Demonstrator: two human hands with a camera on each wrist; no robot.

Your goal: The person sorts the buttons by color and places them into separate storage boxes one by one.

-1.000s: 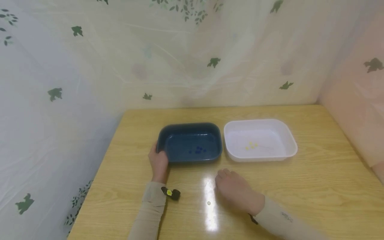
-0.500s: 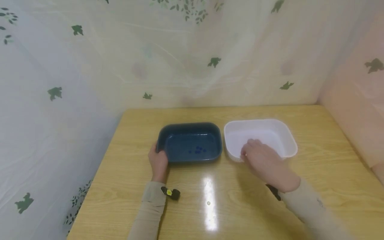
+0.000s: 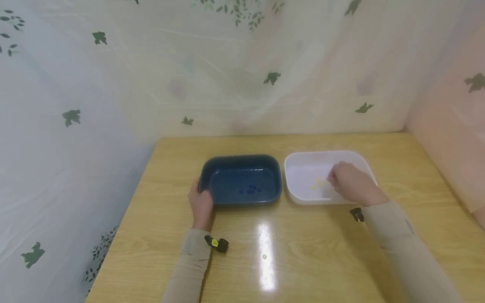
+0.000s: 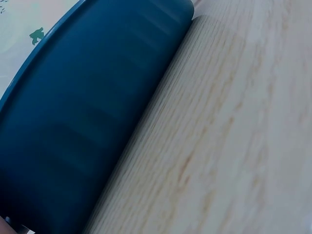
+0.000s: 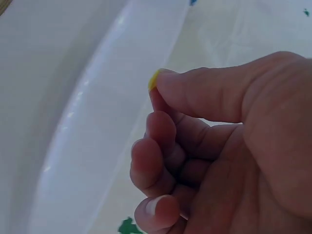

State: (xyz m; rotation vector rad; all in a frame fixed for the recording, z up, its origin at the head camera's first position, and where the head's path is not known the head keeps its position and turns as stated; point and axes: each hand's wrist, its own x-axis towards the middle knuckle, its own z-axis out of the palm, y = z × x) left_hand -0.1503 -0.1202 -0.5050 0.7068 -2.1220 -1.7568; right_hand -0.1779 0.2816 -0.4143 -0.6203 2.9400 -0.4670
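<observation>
My left hand (image 3: 201, 205) grips the near left corner of a dark blue tray (image 3: 242, 202), thumb over the rim. Several small dark blue pieces (image 3: 251, 190) lie on that tray's floor. In the left wrist view the tray's outer wall (image 4: 92, 97) fills the left side. Over the right part of a white tray (image 3: 303, 201) is my right hand (image 3: 352, 183). Its thumb and forefinger pinch a small yellow piece (image 5: 154, 79), mostly covered by the fingertips, while the other fingers curl inward. More small yellow pieces (image 3: 319, 183) lie on the white tray's floor.
The two trays stand side by side on a wooden table (image 3: 159, 252), with a narrow gap between them. A tiny pale round piece (image 3: 264, 256) lies nearer me, in a strip of glare. Patterned sheeting (image 3: 227, 75) hangs behind the table and along both sides.
My right hand has moved from the table in front of the trays, right and away from me, over the white tray. The left hand has stayed on the blue tray.
</observation>
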